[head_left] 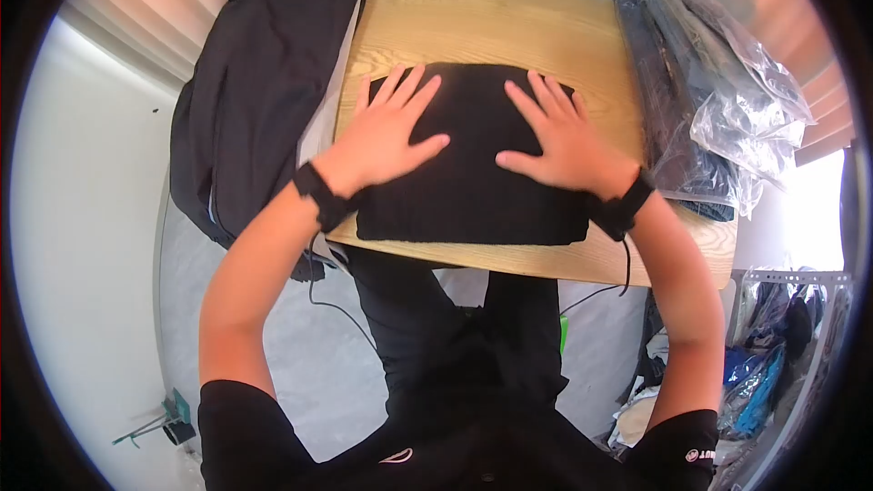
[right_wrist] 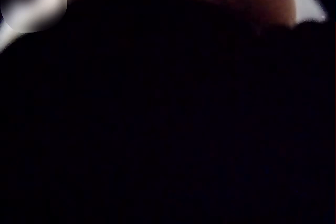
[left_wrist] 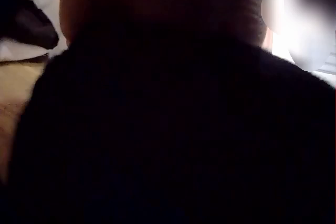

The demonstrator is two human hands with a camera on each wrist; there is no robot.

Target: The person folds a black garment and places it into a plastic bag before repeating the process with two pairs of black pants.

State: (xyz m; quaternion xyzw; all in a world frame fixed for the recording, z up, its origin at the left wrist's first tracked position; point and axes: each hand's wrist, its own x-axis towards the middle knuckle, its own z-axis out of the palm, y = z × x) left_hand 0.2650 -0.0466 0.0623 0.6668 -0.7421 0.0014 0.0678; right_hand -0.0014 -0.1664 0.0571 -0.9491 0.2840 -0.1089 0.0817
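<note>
A folded black cloth (head_left: pixel 473 191) lies flat near the front edge of the wooden table. The left hand (head_left: pixel 391 132) rests on its left part with fingers spread and straight. On its right part rests the right hand (head_left: pixel 559 136), fingers likewise spread. Both thumbs point inward, with a stretch of cloth between them. In the left wrist view, dark cloth (left_wrist: pixel 173 129) fills most of the frame below the skin. The right wrist view is nearly all dark cloth (right_wrist: pixel 168 119), and no fingers show there.
A large dark garment (head_left: pixel 264 82) hangs over the table's left side. Clear plastic bags with dark folded clothes (head_left: pixel 682 100) lie on the table (head_left: pixel 491 18) at the right. Thin cables run from both wrist straps. A rack (head_left: pixel 791 277) with bagged items stands at the lower right.
</note>
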